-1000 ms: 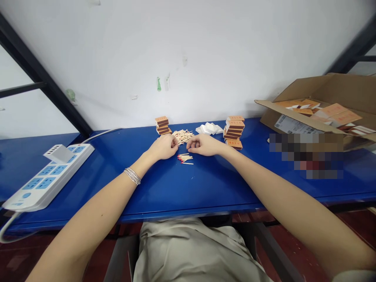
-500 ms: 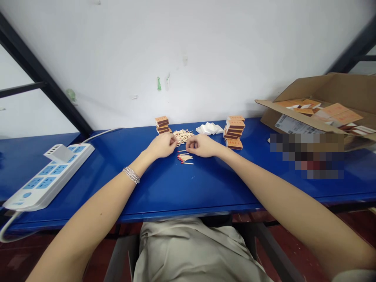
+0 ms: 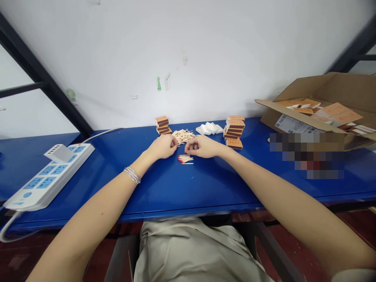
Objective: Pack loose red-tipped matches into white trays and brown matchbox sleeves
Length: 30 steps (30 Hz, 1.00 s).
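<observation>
My left hand [image 3: 164, 146] rests at the left edge of a loose pile of wooden matches [image 3: 183, 136], its thumb and fingers pinched together; whatever lies between them is hidden. My right hand [image 3: 202, 146] hovers at the right, fingers loosely curved and slightly apart, with no match visible in them. Just below its fingertips lies a small group of matches [image 3: 186, 159], the red heads lined up towards the left. Beyond my left hand stands a stack of matchboxes [image 3: 162, 124], and past my right wrist a taller matchbox stack [image 3: 234, 127].
White folded pieces [image 3: 209, 128] sit against the wall behind the right hand. An open cardboard box [image 3: 296, 117] with matchboxes stands at the right, near a blurred patch. A white power strip [image 3: 49, 176] lies at the left on the blue table [image 3: 188, 196].
A single match at my right fingertips has come down onto the top of the small group, and the fingers have loosened from it. My left hand has barely moved.
</observation>
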{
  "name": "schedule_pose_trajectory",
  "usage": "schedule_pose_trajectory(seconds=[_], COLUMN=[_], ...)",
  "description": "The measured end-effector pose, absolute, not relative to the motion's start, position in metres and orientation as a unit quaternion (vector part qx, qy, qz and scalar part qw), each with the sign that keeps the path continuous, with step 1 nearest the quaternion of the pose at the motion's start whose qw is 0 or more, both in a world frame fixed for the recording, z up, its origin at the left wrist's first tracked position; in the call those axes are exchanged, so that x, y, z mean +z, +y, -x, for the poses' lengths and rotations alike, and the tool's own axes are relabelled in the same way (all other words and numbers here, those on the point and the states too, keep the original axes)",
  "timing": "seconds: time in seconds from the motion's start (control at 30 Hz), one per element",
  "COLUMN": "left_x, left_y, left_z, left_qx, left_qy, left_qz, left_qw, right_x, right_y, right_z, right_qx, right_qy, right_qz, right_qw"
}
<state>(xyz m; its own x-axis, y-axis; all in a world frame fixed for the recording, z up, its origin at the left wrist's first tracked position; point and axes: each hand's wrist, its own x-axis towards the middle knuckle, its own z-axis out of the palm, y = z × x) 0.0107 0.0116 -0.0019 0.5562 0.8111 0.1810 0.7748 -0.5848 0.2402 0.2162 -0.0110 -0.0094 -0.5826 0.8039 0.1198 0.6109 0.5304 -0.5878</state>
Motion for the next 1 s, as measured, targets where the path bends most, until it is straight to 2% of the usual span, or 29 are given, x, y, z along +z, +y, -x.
schedule_pose_trajectory(seconds=[0.13,0.27,0.4,0.7,0.9,1.0], left_x=[-0.003,-0.005,-0.005,-0.001,-0.005,-0.008], left_y=[0.008,0.005,0.008,0.011,0.011,0.011], left_z=[-0.013,-0.017,-0.016,-0.01,-0.01,-0.012], left_qx=[0.145,0.153,0.166,0.189,0.196,0.187], left_qy=[0.424,0.405,0.425,0.49,0.478,0.476], left_qz=[-0.89,-0.895,-0.881,-0.848,-0.854,-0.857], left_qw=[0.087,0.11,0.126,0.068,0.064,0.056], right_x=[-0.018,-0.025,-0.024,-0.004,-0.019,-0.027], right_y=[-0.008,-0.007,-0.006,-0.016,-0.003,0.003], right_z=[-0.212,-0.205,-0.203,-0.218,-0.212,-0.205], right_qx=[0.192,0.146,0.146,0.229,0.161,0.113], right_qy=[-0.825,-0.832,-0.836,-0.856,-0.813,-0.808], right_qz=[0.465,0.459,0.465,0.435,0.488,0.496], right_qw=[0.256,0.275,0.252,0.161,0.272,0.296])
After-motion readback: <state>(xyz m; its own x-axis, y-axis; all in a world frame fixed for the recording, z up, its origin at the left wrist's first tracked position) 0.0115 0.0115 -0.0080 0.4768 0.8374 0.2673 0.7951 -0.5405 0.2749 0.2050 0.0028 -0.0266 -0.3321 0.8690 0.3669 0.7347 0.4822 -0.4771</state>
